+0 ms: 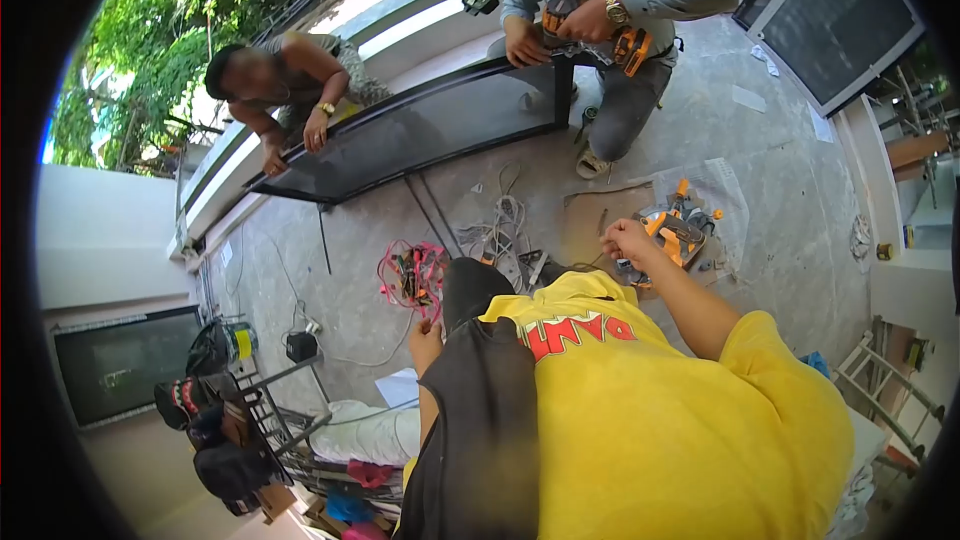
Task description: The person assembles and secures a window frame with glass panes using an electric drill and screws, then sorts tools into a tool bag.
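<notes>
My left hand (427, 342) is closed beside my knee, at the lower edge of a pink cord bundle (412, 273); what it holds is too small to tell. In front of my yellow shirt, my right hand (627, 241) is raised with its fingers pinched together. A thin dark thing shows near those fingertips, but I cannot make it out. Just beyond this hand, an orange and grey power tool (675, 238) rests on cardboard on the floor. Grey cables (505, 227) lie between the pink bundle and the cardboard.
Across the floor, two people (300, 90) (610, 10) hold a long black-framed panel (430, 130); one has an orange drill (632, 48). Bags (225, 465) and a metal rack (270, 410) stand at lower left. A ladder (880, 395) is at right, a framed screen (830, 20) at upper right.
</notes>
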Tool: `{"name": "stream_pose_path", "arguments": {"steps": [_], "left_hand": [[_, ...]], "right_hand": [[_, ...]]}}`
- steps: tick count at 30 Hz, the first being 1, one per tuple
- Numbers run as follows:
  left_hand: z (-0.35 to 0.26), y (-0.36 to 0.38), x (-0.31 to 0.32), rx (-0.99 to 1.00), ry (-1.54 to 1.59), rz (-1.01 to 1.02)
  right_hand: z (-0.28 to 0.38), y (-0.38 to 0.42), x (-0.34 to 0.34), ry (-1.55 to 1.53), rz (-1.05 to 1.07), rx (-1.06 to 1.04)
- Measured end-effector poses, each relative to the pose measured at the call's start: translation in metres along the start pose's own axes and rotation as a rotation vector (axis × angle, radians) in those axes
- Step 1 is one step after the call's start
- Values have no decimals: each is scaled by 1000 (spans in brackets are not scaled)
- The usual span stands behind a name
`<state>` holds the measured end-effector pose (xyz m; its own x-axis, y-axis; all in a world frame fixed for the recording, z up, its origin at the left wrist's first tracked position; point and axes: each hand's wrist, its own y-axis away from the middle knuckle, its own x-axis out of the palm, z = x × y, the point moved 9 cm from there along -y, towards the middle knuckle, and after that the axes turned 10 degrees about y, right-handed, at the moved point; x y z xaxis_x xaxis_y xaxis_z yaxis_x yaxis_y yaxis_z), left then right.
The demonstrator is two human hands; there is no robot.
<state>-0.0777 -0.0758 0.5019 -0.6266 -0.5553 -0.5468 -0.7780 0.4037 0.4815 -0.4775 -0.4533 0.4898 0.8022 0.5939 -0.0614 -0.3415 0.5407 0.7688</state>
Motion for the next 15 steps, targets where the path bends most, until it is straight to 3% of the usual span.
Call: {"name": "stream_pose_path", "arguments": {"steps": [8, 11, 15], "left_hand": [[-222, -114, 55, 476, -178, 57], [-293, -139, 80, 563, -325, 133], [-343, -194, 101, 611, -530, 217]], "right_hand": [[-7, 22, 6, -17, -92, -24], [-18, 25, 3, -80, -185, -31], [-34, 19, 11, -188, -301, -1]]}}
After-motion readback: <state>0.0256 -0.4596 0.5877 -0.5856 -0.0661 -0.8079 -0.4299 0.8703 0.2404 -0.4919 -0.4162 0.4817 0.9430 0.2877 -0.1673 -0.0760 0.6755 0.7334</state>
